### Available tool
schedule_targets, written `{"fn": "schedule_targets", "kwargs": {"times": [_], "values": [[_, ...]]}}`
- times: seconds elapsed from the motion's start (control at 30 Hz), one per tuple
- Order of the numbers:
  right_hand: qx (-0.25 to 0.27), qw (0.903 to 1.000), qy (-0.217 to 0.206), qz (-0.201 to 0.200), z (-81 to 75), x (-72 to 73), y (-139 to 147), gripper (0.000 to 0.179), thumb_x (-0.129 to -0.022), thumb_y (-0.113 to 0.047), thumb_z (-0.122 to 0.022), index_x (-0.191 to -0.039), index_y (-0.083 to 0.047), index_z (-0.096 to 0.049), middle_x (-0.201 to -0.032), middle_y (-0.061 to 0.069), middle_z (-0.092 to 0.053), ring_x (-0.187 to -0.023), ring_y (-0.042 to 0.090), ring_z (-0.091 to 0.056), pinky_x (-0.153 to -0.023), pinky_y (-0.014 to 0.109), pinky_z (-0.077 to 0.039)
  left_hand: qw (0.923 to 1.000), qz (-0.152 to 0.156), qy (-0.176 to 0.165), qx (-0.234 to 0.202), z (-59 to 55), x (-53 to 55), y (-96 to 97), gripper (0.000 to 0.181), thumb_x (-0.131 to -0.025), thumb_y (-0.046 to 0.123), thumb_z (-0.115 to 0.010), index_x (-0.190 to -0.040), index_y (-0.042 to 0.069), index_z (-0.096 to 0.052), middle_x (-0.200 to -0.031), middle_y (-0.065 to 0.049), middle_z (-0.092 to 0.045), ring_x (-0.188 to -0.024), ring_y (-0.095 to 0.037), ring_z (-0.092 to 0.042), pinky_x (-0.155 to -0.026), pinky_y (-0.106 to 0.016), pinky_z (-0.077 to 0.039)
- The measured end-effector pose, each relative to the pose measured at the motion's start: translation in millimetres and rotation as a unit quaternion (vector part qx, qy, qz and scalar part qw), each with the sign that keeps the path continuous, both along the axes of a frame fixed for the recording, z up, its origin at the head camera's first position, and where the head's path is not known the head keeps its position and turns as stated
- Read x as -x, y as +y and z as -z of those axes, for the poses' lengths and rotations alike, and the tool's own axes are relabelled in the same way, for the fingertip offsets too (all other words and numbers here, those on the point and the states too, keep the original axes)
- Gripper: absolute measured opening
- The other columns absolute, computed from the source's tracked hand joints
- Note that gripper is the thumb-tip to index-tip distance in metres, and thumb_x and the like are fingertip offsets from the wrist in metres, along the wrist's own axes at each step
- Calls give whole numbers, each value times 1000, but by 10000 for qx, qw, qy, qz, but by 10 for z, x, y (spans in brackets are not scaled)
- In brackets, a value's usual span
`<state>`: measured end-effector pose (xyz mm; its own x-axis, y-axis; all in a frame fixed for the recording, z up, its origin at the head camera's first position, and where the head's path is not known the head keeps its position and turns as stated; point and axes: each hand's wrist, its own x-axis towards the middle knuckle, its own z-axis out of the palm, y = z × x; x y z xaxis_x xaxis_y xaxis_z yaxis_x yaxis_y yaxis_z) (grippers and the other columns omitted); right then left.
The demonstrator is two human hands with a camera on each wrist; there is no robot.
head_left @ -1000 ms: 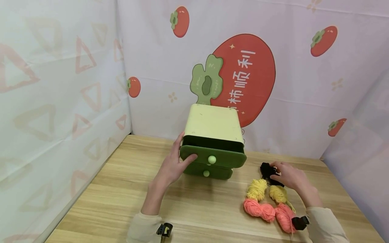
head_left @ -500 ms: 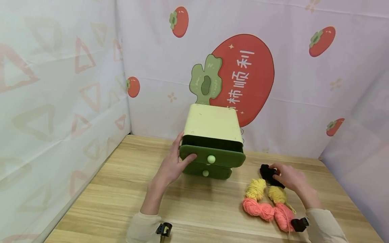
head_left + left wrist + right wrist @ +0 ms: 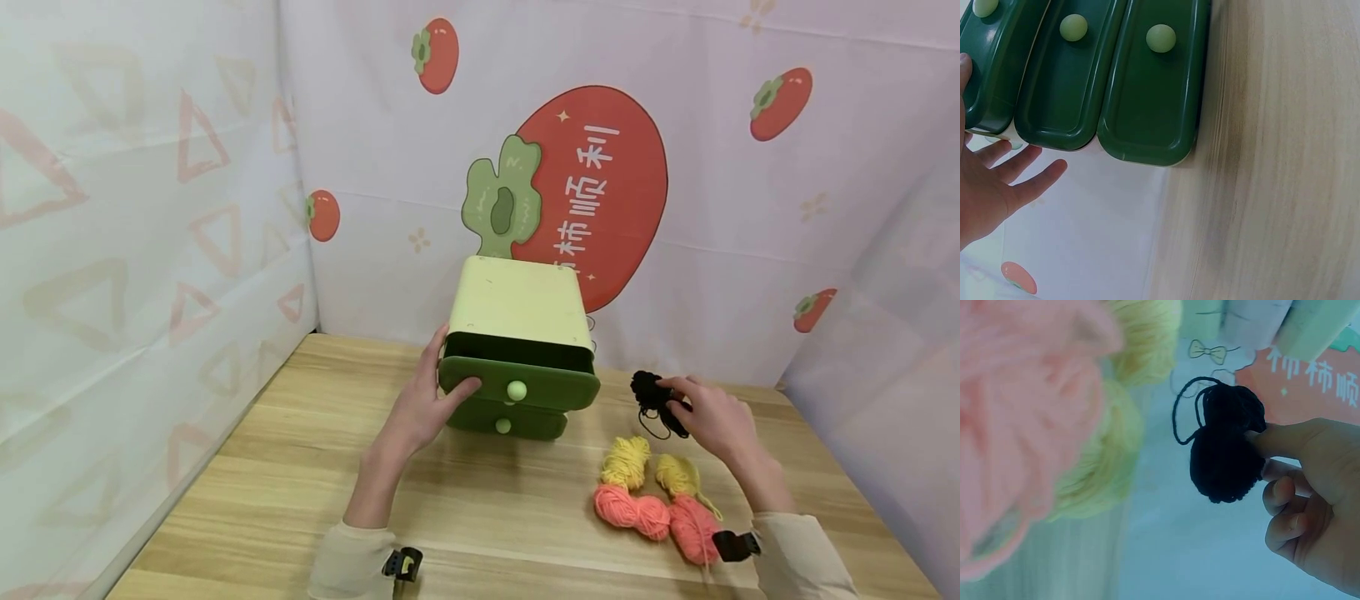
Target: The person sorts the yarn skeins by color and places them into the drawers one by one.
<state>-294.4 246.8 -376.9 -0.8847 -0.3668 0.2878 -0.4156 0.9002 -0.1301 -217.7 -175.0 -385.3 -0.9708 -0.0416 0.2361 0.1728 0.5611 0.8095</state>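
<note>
So we had a soft black yarn skein, matte and bunched into two lumps with a thin loop dangling off it, and our right hand was pinching one end between thumb and fingers. It sat to the right of the boxy pale-cream cabinet, well apart from it and just past the other yarn.

Our left hand was on the cabinet, fingers spread along its left side and thumb resting on the glossy dark-green top drawer. That drawer stuck out, with a dark gap above it and a round pale-green knob on its smooth, round-cornered front. From the left wrist we counted three such fronts.

Nearer to us lay two fluffy yellow yarn skeins, each touching one of two coral-pink yarn skeins, the left pink one pinched in at the middle like a bow.

All of it was on a light wood-grain surface. Behind hung a creased whitish cloth backdrop printed with red tomatoes, the biggest bearing white characters, and the pale left wall had faded triangles.
</note>
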Motion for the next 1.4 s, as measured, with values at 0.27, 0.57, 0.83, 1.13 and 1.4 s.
{"fn": "schedule_targets", "kwargs": {"times": [0.27, 0.57, 0.83, 1.13, 1.4], "values": [[216, 9986, 420, -223, -183, -86, -105, 31, -93, -13, -68, -124, -15, -68, -112, 18, -67, -56, 13, -48, -41, 28, -30, 10000, 28, -38, -15, -10, -1, -4, 90, -88, 68, -59, -154, 53, 1, -166, 7, -19, -143, -37, -40, -109, -62, -40], [449, 9892, 1242, -629, -272, -160, -175, 32, -89, -5, -71, -119, -16, -70, -101, 8, -67, -51, 6, -38, -39, 24, -25, 10000, 35, -38, -10, -8, -3, 3, 90, -88, 70, -58, -153, 54, 1, -166, 9, -17, -142, -37, -41, -110, -62, -39], [628, 9749, 1899, -983, -454, -182, -273, 34, -87, -2, -73, -117, -18, -72, -95, 3, -66, -52, 4, -40, -39, 20, -24, 10000, 62, -24, -26, -2, -3, -3, 91, -88, 70, -58, -155, 50, 0, -166, 8, -16, -142, -38, -41, -109, -63, -39], [715, 9635, 2242, -1278, -661, -238, -470, 35, -85, -1, -74, -115, -19, -73, -94, 0, -67, -53, 6, -47, -40, 20, -28, 9999, 124, -30, -25, -24, -2, -29, 90, -89, 69, -57, -153, 54, 3, -167, 9, -11, -143, -39, -39, -109, -63, -40], [699, 9569, 2402, -1473, -806, -299, -646, 34, -85, -1, -74, -113, -20, -74, -93, -2, -66, -55, 7, -52, -41, 21, -31, 9999, 148, 29, -60, -17, -3, -13, 92, -89, 67, -59, -157, 46, -1, -167, 8, -11, -145, -37, -35, -110, -62, -38]]}}
